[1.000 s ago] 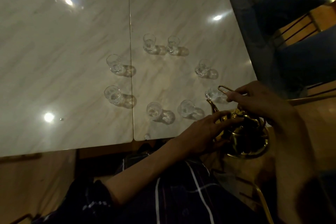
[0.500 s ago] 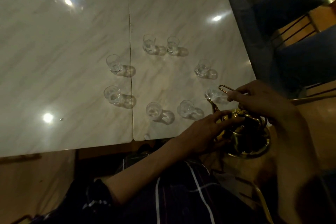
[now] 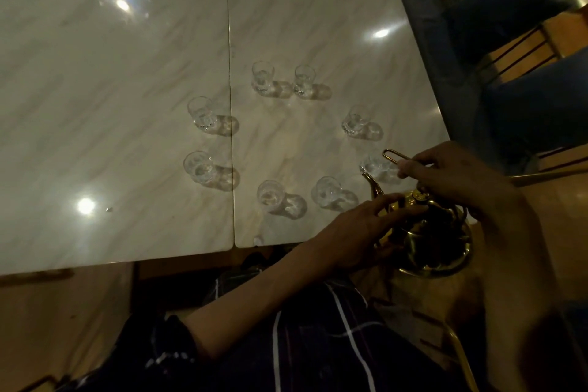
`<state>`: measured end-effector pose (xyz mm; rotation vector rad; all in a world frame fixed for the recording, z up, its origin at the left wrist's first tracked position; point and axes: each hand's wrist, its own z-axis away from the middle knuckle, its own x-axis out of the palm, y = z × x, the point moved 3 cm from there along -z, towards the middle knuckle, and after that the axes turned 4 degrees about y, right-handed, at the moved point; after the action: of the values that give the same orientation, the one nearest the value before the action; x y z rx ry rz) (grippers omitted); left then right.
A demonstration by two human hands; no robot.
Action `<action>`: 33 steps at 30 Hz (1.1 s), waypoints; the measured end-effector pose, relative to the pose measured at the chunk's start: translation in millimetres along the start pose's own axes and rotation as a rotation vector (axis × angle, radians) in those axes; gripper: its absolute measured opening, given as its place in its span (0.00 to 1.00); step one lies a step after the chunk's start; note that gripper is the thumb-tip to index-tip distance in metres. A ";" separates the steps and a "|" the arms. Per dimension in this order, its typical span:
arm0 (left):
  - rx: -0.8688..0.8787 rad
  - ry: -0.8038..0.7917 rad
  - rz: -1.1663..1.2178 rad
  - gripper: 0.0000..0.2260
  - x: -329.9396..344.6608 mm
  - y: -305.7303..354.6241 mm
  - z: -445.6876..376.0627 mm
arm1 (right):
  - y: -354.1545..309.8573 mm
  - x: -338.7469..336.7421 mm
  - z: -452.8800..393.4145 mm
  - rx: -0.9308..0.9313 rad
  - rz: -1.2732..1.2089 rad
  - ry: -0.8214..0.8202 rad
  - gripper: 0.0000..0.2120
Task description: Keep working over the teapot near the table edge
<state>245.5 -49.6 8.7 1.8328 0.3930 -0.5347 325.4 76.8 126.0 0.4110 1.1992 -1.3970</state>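
The brass teapot [image 3: 426,232] sits at the table's [image 3: 127,105] near right corner, spout toward the small glasses [image 3: 269,197] set in a ring. The left hand [image 3: 356,232] rests on its side, fingers spread over the lid area. The right hand [image 3: 451,175] pinches the thin looped handle [image 3: 394,155] — thumb and forefinger closed on the wire — above the pot.

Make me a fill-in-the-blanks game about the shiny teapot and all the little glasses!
1. The teapot is the colour ____.
2. The little glasses on the marble table number ____.
3. The right hand pinches the teapot's thin wire ____.
4. The left hand touches the teapot's body with ____ fingers.

Missing words: gold; eight; handle; straight
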 end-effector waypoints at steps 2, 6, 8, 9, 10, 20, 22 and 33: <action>-0.004 0.000 -0.003 0.31 0.2 -0.6 0.1 | -0.1 -0.2 -0.2 -0.002 0.000 0.003 0.13; -0.004 0.000 -0.002 0.31 0.8 0.1 -1.2 | 1.4 0.1 -0.5 0.005 0.010 -0.009 0.12; -0.001 -0.001 -0.004 0.31 1.7 0.7 -1.2 | 3.0 -0.2 -0.9 0.007 0.015 0.004 0.13; -0.001 -0.004 -0.001 0.31 1.9 1.0 -1.1 | 3.4 -0.4 -1.0 0.008 0.016 0.010 0.13; -0.002 -0.007 0.000 0.31 2.1 0.8 -1.3 | 3.3 -0.7 -0.9 0.004 0.018 0.013 0.13; 0.001 0.000 -0.027 0.31 3.6 0.9 -2.5 | 4.9 -1.2 -3.5 -0.021 0.032 0.008 0.15; 0.001 0.003 -0.018 0.30 3.1 1.2 -2.5 | 4.7 -1.2 -4.3 -0.019 0.028 0.007 0.15; -0.010 0.000 -0.020 0.32 1.6 -5.1 -1.6 | 1.3 2.8 -6.1 -0.005 0.018 -0.013 0.13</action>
<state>244.5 -46.4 4.2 1.8212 0.4134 -0.5459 323.5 80.6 120.7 0.4074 1.1855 -1.3793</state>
